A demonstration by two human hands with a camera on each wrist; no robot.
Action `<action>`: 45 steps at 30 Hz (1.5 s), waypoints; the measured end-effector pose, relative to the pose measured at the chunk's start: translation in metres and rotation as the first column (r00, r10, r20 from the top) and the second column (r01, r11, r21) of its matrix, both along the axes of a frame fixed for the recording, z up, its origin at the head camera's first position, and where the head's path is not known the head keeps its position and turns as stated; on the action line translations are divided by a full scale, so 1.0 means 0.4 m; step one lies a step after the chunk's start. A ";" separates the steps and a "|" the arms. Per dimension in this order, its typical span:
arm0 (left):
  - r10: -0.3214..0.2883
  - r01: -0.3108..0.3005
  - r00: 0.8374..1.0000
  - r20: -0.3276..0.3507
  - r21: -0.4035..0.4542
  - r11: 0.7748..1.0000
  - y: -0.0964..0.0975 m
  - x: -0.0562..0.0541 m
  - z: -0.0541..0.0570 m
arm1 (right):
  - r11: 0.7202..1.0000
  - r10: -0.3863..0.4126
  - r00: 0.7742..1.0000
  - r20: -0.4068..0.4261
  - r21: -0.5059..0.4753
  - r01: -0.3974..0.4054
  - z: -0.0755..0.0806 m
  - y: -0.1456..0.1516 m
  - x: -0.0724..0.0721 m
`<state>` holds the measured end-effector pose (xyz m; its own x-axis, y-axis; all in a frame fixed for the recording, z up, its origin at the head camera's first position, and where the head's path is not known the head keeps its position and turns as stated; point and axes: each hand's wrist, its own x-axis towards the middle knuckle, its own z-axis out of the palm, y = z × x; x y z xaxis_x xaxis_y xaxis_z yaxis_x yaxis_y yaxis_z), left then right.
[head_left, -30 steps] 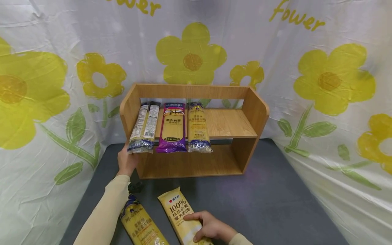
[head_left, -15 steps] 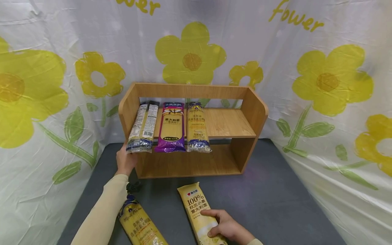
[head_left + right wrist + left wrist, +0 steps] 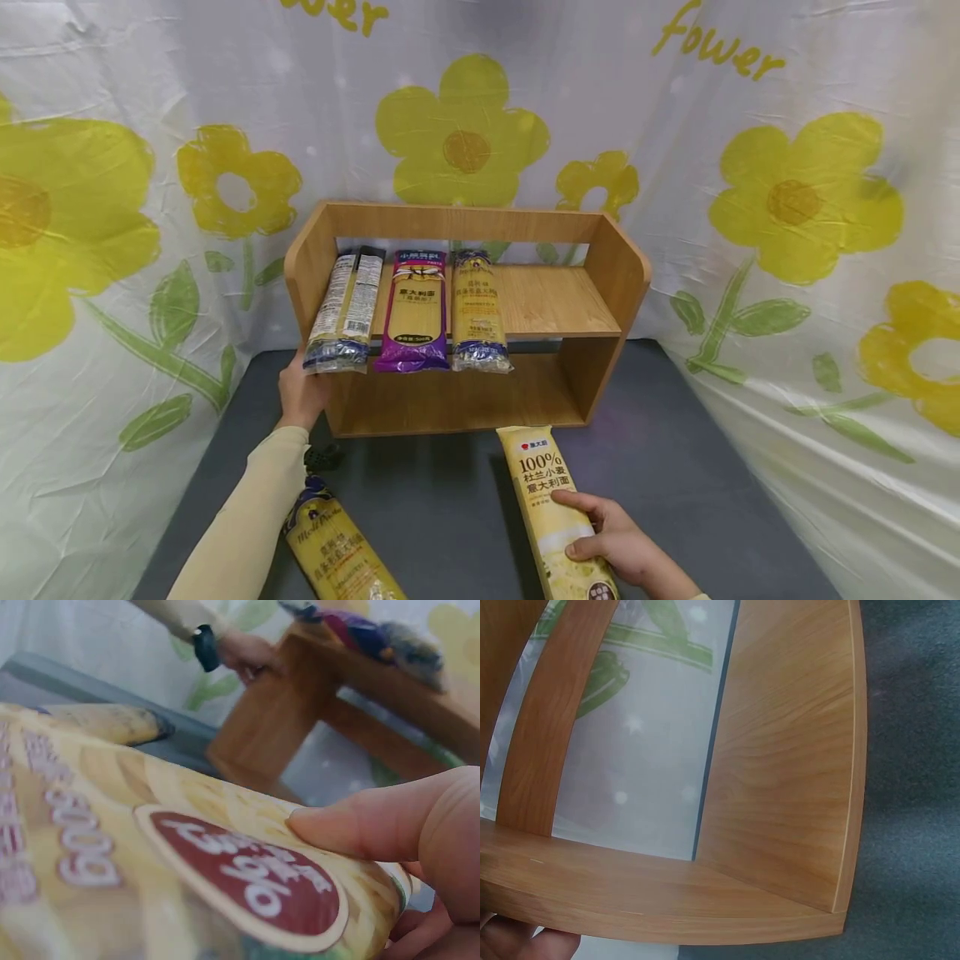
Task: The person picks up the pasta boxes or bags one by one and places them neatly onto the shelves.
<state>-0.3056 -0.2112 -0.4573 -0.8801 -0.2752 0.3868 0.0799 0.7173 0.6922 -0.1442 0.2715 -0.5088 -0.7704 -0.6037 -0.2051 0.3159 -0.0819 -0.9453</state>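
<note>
1. The right hand (image 3: 442, 851) holds a pale-yellow plastic package (image 3: 169, 900), which bears a dark-red oval label (image 3: 244, 874).
2. Behind it, the left hand (image 3: 251, 654) touches the brown wooden shelf (image 3: 277, 712).
3. Another long yellowish package (image 3: 105, 722) lies on the grey table (image 3: 37, 684).

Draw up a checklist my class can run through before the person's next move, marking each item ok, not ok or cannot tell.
1. Right hand has a grip on the yellow 100% pack: ok, held by its right edge.
2. Left hand is on the wooden shelf: ok, at its left side.
3. Upper board shows bare wood: ok, right of the shelved packs.
4. Shelved packs lie wholly within the board: not ok, their lower ends jut past its front edge.
5. Loose pack is apart from the held one: ok.
6. Held pack's underside is undamaged: cannot tell, hidden.
</note>
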 end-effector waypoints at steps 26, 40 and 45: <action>0.003 -0.003 1.000 0.000 0.016 1.000 -0.005 -0.002 -0.003 | 0.996 -0.087 0.962 -0.257 -0.043 0.078 0.361 0.098 -0.036; -0.002 0.002 1.000 0.006 0.036 0.999 -0.006 0.007 -0.004 | 0.923 -0.288 0.917 -0.277 0.177 0.343 0.465 -0.035 -0.245; -0.001 0.000 1.000 0.011 0.041 0.999 -0.001 0.002 -0.005 | 0.900 -0.298 0.912 -0.284 0.235 0.367 0.487 -0.072 -0.319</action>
<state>-0.3046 -0.2117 -0.4594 -0.8846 -0.2900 0.3653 0.0724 0.6884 0.7217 -0.2717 0.2428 -0.3141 -0.9619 -0.2485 -0.1144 0.0830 0.1335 -0.9876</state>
